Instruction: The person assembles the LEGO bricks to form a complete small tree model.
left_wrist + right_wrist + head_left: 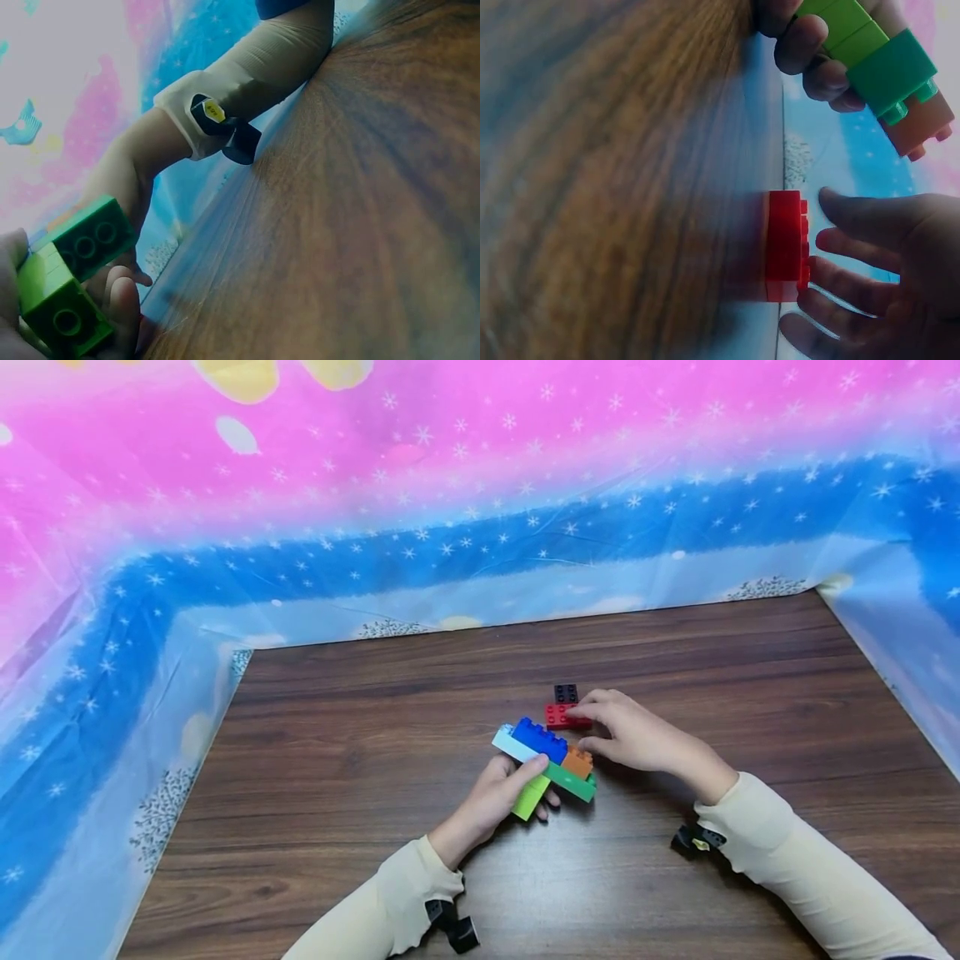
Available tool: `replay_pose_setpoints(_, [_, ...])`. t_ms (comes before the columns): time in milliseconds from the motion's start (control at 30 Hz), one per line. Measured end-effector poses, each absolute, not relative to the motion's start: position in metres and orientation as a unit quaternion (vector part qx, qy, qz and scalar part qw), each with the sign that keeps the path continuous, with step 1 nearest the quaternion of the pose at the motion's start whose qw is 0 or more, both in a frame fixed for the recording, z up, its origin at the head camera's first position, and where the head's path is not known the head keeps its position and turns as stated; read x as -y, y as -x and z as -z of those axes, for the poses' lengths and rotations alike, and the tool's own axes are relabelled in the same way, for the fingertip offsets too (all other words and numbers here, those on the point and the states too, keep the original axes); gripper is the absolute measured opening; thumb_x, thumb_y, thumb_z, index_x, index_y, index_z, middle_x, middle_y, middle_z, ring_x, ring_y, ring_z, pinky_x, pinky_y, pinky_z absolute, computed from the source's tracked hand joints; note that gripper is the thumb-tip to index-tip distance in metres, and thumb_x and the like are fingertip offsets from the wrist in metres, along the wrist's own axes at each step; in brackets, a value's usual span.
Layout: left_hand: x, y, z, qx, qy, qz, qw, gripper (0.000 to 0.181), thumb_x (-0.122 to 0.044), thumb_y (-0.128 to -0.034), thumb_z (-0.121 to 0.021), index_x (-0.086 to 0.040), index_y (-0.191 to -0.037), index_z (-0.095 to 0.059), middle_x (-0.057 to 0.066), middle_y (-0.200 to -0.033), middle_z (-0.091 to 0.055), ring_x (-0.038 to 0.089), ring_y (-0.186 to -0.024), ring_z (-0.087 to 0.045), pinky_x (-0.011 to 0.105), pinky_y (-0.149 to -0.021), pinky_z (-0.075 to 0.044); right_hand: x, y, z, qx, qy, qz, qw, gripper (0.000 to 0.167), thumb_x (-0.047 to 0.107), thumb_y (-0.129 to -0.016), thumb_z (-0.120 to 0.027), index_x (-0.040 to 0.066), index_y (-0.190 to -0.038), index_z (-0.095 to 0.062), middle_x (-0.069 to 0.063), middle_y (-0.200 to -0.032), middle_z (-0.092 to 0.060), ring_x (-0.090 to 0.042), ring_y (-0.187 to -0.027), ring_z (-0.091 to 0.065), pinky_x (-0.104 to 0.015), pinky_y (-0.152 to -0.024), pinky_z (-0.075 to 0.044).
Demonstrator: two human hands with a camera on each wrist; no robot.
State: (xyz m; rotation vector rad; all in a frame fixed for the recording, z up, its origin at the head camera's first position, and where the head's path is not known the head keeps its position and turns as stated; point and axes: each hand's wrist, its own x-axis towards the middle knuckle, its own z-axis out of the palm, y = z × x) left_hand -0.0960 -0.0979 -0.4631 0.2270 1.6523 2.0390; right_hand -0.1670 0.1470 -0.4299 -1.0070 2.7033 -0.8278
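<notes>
My left hand [491, 800] grips an assembly of toy building bricks, thumb on the near side. In it are a blue brick [538, 742], a light blue one [512, 743], an orange one [577, 762], a green one [572, 782] and a lime green one [531, 798] underneath. Over a red brick [785, 244] on the table hovers my right hand [637, 732], fingers spread and slightly bent. Its fingertips lie close to the red studs; I cannot tell whether they touch. Nothing is pinched between them. A black brick [566, 693] sits just behind the red one.
The bricks lie on a dark wooden table [360, 727]. A pink and blue patterned cloth [450, 518] rises along its back and sides. A black device [452, 927] is strapped at each sleeve cuff.
</notes>
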Motion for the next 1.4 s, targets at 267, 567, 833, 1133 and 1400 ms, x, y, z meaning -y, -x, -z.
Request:
replay_pose_setpoints(267, [0.098, 0.096, 0.463, -0.62, -0.098, -0.738, 0.248, 0.037, -0.025, -0.1099, -0.055, 0.007, -0.127, -0.058, 0.008, -0.076, -0.072, 0.014, -0.058, -0.067, 0.026, -0.054, -0.058, -0.145, 0.164, 0.43, -0.913, 0.32, 0.236, 0.094, 0.024, 0.01, -0.086, -0.087, 0.007, -0.105, -0.074, 0.001, -0.09, -0.059, -0.016, -0.08, -0.053, -0.032, -0.067, -0.049])
replay_pose_setpoints(567, [0.1, 0.096, 0.464, -0.64, -0.12, -0.724, 0.226, 0.051, -0.028, -0.1084, -0.061, 0.008, -0.143, -0.05, 0.006, -0.072, -0.061, 0.015, -0.053, -0.057, 0.025, -0.047, -0.05, -0.15, 0.162, 0.422, -0.889, 0.321, 0.269, 0.183, 0.04, 0.005, -0.084, -0.083, 0.001, -0.121, -0.068, 0.001, -0.093, -0.066, -0.013, -0.078, -0.057, -0.03, -0.065, -0.053])
replay_pose_setpoints(833, [0.097, 0.097, 0.461, -0.65, -0.115, -0.718, 0.223, 0.046, -0.021, -0.1081, -0.061, 0.008, -0.143, -0.051, 0.004, -0.073, -0.062, 0.013, -0.052, -0.056, 0.023, -0.047, -0.049, -0.16, 0.171, 0.415, -0.837, 0.292, 0.407, 0.221, 0.043, 0.013, -0.096, -0.076, -0.01, -0.13, -0.063, -0.01, -0.103, -0.072, -0.016, -0.079, -0.069, -0.03, -0.067, -0.06])
replay_pose_setpoints(1133, [0.096, 0.098, 0.462, -0.655, -0.111, -0.712, 0.228, 0.034, -0.019, -0.109, -0.059, 0.007, -0.131, -0.057, 0.003, -0.073, -0.061, 0.013, -0.053, -0.056, 0.024, -0.049, -0.049, -0.164, 0.174, 0.408, -0.771, 0.26, 0.508, 0.282, 0.061, 0.017, -0.104, -0.068, -0.014, -0.15, -0.044, -0.021, -0.127, -0.07, -0.026, -0.105, -0.071, -0.03, -0.093, -0.059])
replay_pose_setpoints(1400, [0.095, 0.098, 0.465, -0.656, -0.113, -0.712, 0.222, 0.038, -0.017, -0.108, -0.06, 0.011, -0.133, -0.056, 0.005, -0.074, -0.061, 0.014, -0.053, -0.056, 0.023, -0.05, -0.049, -0.159, 0.167, 0.407, -0.754, 0.311, 0.515, 0.264, 0.061, 0.017, -0.103, -0.071, -0.012, -0.151, -0.046, -0.022, -0.13, -0.069, -0.023, -0.108, -0.073, -0.031, -0.091, -0.061])
